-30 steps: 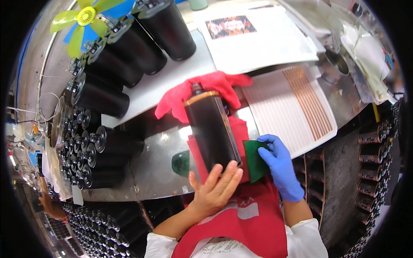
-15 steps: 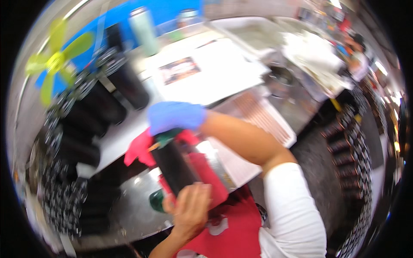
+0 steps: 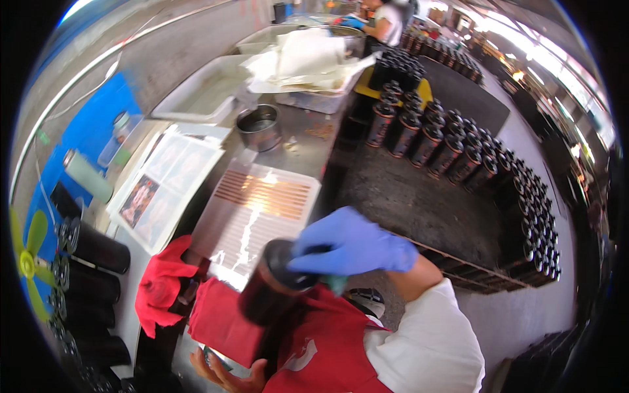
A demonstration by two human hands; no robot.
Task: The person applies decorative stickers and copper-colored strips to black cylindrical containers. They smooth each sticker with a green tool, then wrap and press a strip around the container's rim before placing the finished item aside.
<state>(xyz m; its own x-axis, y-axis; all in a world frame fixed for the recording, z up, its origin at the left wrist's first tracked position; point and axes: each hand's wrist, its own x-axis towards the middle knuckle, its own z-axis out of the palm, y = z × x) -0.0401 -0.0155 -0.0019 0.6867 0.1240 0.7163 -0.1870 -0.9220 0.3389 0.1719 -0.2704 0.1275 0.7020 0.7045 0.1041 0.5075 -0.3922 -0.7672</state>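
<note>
My right hand [image 3: 350, 245], in a blue glove, grips the upper end of a black cylinder [image 3: 265, 295] that looks like a tumbler, blurred and tilted. A bit of green cloth [image 3: 337, 283] shows under the glove. My bare left hand [image 3: 229, 378] is low in the picture, fingers apart, off the cylinder and beside a red cloth-covered block [image 3: 219, 321]. Some shiny object near its fingers is too hidden to name. Left of the block lies a crumpled red cloth [image 3: 164, 281].
A pale tray with stripes [image 3: 209, 226] lies ahead, with a metal pot [image 3: 259, 128] beyond it. Printed sheets [image 3: 167, 177] lie left. Rows of black cylinders [image 3: 445, 154] stand on a dark platform [image 3: 406, 196] at right. Another person [image 3: 386, 26] works far off.
My view has swung right. My left hand has come off the black cylinder. My right hand has carried the cylinder away from the red block toward the right.
</note>
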